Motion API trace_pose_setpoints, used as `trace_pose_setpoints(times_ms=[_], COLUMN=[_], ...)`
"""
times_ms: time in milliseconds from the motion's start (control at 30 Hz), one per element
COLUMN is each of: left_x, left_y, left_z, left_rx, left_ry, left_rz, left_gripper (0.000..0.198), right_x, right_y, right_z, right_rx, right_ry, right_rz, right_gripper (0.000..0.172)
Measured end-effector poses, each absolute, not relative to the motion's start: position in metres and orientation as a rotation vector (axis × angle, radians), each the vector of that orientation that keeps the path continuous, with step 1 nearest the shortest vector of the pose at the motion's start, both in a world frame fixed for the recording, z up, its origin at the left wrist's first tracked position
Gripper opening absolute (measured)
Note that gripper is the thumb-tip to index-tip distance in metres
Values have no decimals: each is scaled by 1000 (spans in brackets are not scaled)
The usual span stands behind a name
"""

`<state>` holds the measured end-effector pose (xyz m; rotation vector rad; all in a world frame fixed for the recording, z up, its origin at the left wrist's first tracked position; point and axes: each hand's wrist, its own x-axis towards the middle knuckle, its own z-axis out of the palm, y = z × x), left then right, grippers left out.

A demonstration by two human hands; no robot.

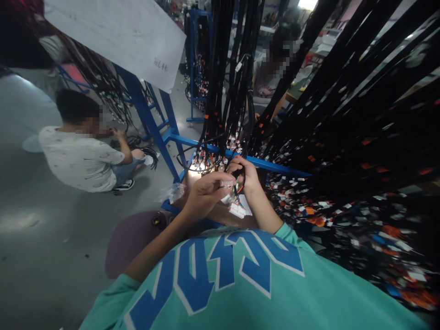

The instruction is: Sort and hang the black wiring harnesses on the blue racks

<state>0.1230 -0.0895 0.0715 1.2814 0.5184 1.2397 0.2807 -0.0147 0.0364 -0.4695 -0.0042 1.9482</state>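
Observation:
My left hand [206,190] and my right hand [248,176] meet close in front of my chest, just below a blue rack bar [275,166]. Both are closed in a pinch on the end of a black wire harness [237,183] that hangs down from the rack. A small white connector [227,184] sits between my left fingertips. More white connectors [238,210] dangle under my hands. Many black cable bundles [233,68] hang above and to the right, their ends tagged in white and orange.
A blue metal rack frame [151,119] carries a white paper sheet [120,32]. A person in a white shirt [80,158] crouches on the grey floor at left. Another person [271,68] sits behind the cables. A purple round stool [132,238] is near my left elbow.

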Motion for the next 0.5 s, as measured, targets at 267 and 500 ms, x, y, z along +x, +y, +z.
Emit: trace_pose_setpoints(times_ms=[267,500], left_x=[121,121], left_y=[-88,-86], left_z=[70,65], left_rx=[1219,1195], left_ry=[517,496], left_rz=[1185,1158], left_gripper=[16,20], right_x=[283,285], right_y=[-14,-14], right_z=[35,34], right_rx=[-486,-488], right_ry=[-9,3], right_rz=[1925,1894], right_gripper=[22,22])
